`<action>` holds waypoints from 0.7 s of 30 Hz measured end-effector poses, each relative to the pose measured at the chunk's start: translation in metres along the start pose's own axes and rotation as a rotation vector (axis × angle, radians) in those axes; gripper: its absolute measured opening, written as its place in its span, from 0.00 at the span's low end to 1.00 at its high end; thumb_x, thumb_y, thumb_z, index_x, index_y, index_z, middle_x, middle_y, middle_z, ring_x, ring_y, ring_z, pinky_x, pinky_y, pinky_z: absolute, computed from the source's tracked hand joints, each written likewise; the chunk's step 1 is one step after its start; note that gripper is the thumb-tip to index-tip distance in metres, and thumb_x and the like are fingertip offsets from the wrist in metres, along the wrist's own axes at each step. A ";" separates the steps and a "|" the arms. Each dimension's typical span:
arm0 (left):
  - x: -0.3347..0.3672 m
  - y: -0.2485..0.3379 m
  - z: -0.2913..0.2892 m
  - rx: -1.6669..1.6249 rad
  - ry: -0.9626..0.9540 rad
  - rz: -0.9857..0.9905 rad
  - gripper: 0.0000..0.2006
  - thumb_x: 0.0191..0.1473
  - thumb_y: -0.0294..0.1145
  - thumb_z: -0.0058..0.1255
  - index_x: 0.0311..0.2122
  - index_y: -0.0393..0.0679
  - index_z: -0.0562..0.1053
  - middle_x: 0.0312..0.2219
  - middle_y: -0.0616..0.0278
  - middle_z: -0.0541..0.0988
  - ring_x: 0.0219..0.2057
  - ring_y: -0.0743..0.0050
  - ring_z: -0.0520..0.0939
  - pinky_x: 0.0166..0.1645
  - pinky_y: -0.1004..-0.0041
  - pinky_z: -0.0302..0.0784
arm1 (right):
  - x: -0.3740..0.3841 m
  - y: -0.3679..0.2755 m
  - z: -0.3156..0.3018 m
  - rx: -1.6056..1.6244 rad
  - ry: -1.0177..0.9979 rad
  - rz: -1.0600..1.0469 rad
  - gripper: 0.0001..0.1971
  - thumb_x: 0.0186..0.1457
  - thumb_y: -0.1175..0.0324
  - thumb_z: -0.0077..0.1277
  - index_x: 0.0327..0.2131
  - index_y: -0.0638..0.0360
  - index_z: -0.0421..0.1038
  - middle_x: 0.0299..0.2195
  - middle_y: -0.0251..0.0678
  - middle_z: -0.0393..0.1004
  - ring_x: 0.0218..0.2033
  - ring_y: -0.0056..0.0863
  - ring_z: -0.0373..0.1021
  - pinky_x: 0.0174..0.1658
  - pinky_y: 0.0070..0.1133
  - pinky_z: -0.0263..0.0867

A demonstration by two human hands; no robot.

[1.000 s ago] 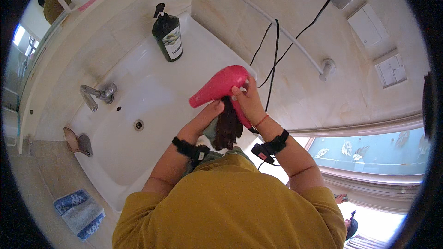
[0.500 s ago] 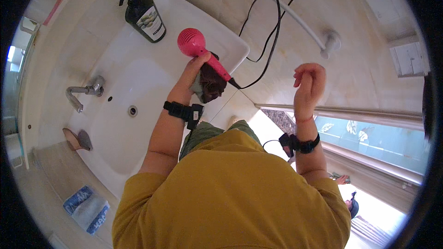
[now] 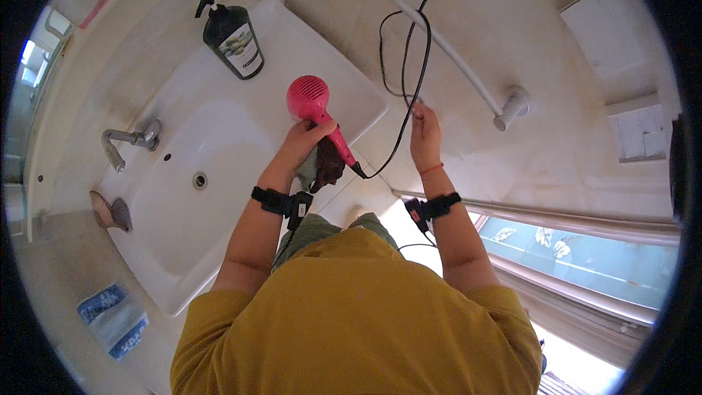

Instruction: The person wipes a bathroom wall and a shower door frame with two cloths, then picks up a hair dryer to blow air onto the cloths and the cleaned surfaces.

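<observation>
A pink hair dryer (image 3: pixel 310 98) is gripped by its handle in my left hand (image 3: pixel 298 145), its round head tilted up over the sink's near right corner. Bunched under the same hand hang a dark brown cloth (image 3: pixel 330 164) and a grey-green cloth (image 3: pixel 307 172). From the handle's end a black cord (image 3: pixel 395 148) runs up to the right and loops over a white wall bar. My right hand (image 3: pixel 426 137) is raised beside the wall, its fingers pinched together on the cord. The fingertips are partly hidden.
The white sink (image 3: pixel 172 208) has a metal faucet (image 3: pixel 135 139) on its left. A green pump bottle (image 3: pixel 235 42) stands on the far rim. The white bar (image 3: pixel 468 77) crosses the right wall. A brown and grey object (image 3: pixel 111 212) and a blue-white packet (image 3: pixel 113 322) lie left.
My right hand has moved left and closed on the cord, which has shifted and looped differently. The hair dryer in my left hand has come slightly lower in view.
</observation>
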State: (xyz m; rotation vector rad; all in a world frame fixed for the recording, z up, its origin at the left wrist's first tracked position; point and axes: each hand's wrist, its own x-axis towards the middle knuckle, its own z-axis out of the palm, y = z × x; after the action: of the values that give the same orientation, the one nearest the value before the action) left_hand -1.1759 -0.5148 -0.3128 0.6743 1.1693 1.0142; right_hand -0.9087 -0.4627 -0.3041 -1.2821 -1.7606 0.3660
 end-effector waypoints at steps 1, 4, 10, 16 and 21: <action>-0.004 -0.001 0.004 0.028 0.016 0.030 0.21 0.44 0.45 0.60 0.39 0.41 0.72 0.31 0.65 0.76 0.31 0.75 0.77 0.38 0.73 0.73 | -0.006 -0.015 -0.011 0.072 -0.097 0.088 0.12 0.52 0.79 0.44 0.41 0.60 0.69 0.37 0.44 0.72 0.38 0.38 0.68 0.42 0.27 0.65; -0.018 0.014 0.024 0.146 -0.033 0.080 0.21 0.44 0.44 0.60 0.39 0.40 0.73 0.32 0.64 0.77 0.33 0.75 0.76 0.40 0.73 0.72 | -0.018 -0.039 -0.049 0.120 -0.290 -0.085 0.16 0.51 0.79 0.44 0.45 0.61 0.65 0.38 0.43 0.72 0.37 0.39 0.70 0.41 0.27 0.67; -0.053 0.035 0.035 0.637 -0.114 0.147 0.22 0.42 0.48 0.58 0.36 0.39 0.74 0.31 0.55 0.78 0.34 0.64 0.78 0.41 0.71 0.71 | -0.011 -0.091 -0.105 0.265 -0.192 0.459 0.21 0.54 0.71 0.47 0.50 0.65 0.55 0.35 0.44 0.74 0.31 0.30 0.72 0.34 0.21 0.69; -0.082 0.025 0.022 1.029 -0.335 0.154 0.23 0.40 0.50 0.58 0.37 0.43 0.74 0.30 0.54 0.79 0.34 0.60 0.80 0.42 0.68 0.73 | 0.033 -0.146 -0.057 0.203 -0.149 0.183 0.10 0.58 0.66 0.44 0.38 0.63 0.63 0.22 0.40 0.74 0.23 0.28 0.72 0.28 0.23 0.67; -0.085 0.012 -0.002 0.951 -0.361 0.174 0.22 0.41 0.49 0.58 0.37 0.43 0.74 0.31 0.55 0.79 0.34 0.61 0.80 0.42 0.68 0.72 | 0.005 -0.107 -0.039 -0.545 -0.399 0.157 0.10 0.56 0.67 0.43 0.39 0.62 0.67 0.23 0.43 0.75 0.25 0.40 0.73 0.29 0.31 0.68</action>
State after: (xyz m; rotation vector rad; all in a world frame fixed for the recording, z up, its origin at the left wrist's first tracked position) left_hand -1.1861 -0.5872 -0.2669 1.6541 1.2484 0.3847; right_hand -0.9434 -0.5128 -0.2074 -1.8371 -2.1944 0.2465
